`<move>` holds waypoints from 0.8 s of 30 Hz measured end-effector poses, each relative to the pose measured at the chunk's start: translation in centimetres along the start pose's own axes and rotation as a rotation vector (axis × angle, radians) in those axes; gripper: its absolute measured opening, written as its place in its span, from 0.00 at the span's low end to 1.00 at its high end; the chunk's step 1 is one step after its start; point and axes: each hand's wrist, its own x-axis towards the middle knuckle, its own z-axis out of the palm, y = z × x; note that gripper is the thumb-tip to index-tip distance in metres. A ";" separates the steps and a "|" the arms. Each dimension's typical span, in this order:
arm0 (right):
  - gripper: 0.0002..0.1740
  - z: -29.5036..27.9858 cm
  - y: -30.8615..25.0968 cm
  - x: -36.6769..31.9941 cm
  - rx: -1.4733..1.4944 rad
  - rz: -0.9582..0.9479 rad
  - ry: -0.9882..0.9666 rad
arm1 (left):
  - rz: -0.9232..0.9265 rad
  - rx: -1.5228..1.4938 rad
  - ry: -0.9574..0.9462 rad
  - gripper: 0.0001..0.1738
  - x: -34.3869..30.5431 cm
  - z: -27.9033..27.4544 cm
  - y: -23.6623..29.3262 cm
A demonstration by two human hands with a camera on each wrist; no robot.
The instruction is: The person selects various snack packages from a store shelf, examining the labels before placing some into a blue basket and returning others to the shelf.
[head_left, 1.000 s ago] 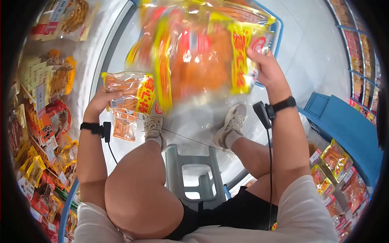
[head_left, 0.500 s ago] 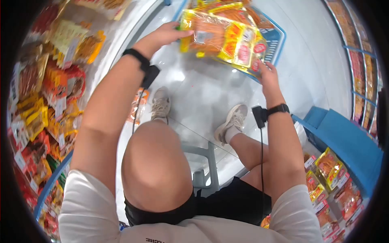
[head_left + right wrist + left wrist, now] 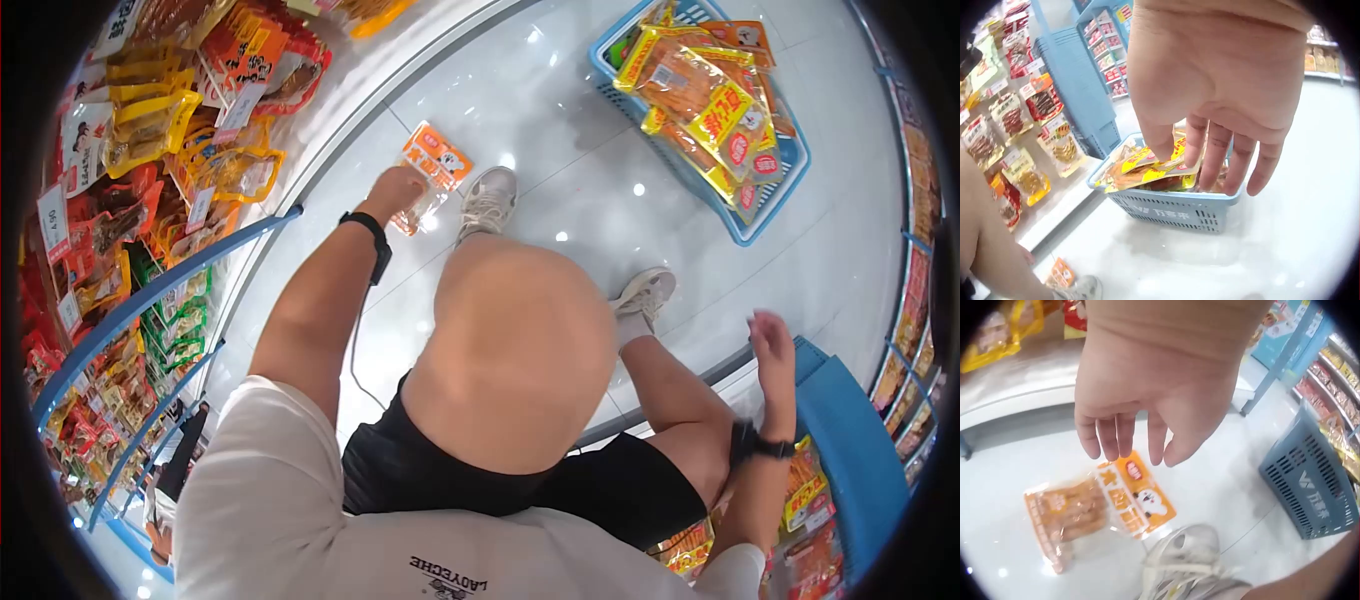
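Observation:
An orange-and-clear snack packet (image 3: 440,158) lies on the tiled floor beside the left shoe. My left hand (image 3: 396,192) is over it, overlapping its near end in the head view. In the left wrist view this hand (image 3: 1157,387) has its fingers hanging loosely down above the packet (image 3: 1138,497), gripping nothing. My right hand (image 3: 772,345) is raised off to the right, its fingers loose and nothing in it. Several yellow-edged snack packs (image 3: 690,95) lie piled in a blue shopping basket (image 3: 742,238) on the floor ahead.
Shelves of packaged snacks (image 3: 150,130) with a blue rail (image 3: 170,295) run along the left. A blue stack of baskets (image 3: 850,450) stands close by the right arm. Both shoes (image 3: 488,203) are on the floor between the packet and the basket.
The yellow packs, held in both hands earlier, now lie in the basket, let go. My left hand has moved down to the orange packet; the right has drawn back. The head view has shifted.

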 end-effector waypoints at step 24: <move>0.11 -0.4 3.1 -15.0 -0.092 0.373 0.507 | 0.394 0.958 -0.111 0.09 9.1 6.6 4.1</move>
